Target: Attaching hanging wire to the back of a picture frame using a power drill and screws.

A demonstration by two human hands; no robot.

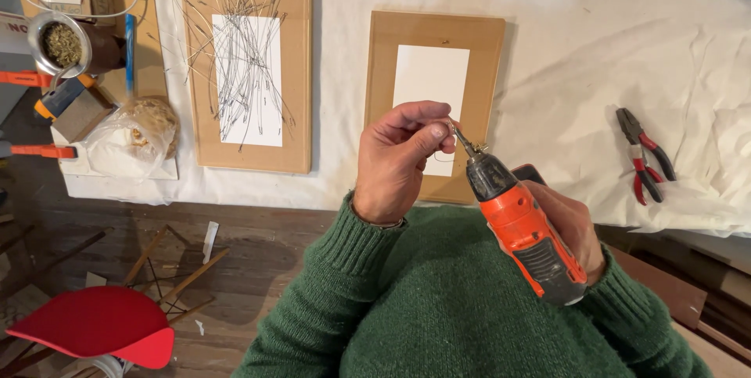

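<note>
One orange drill in the right hand points up-left toward left fingers.

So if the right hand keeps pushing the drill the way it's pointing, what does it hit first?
The right hand aims the orange drill up and left. First in line are the left hand's fingertips, pinching a thin wire at the bit. Beyond them probably lies the wooden board, though depth is unclear.

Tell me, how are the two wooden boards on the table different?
The left board has a heap of thin wires lying across its white sheet; the right board has a nearly bare white sheet. The left board lies wholly in view; the right board is partly hidden by the left hand and the orange drill. Both are tan rectangles on the white cloth.
</note>
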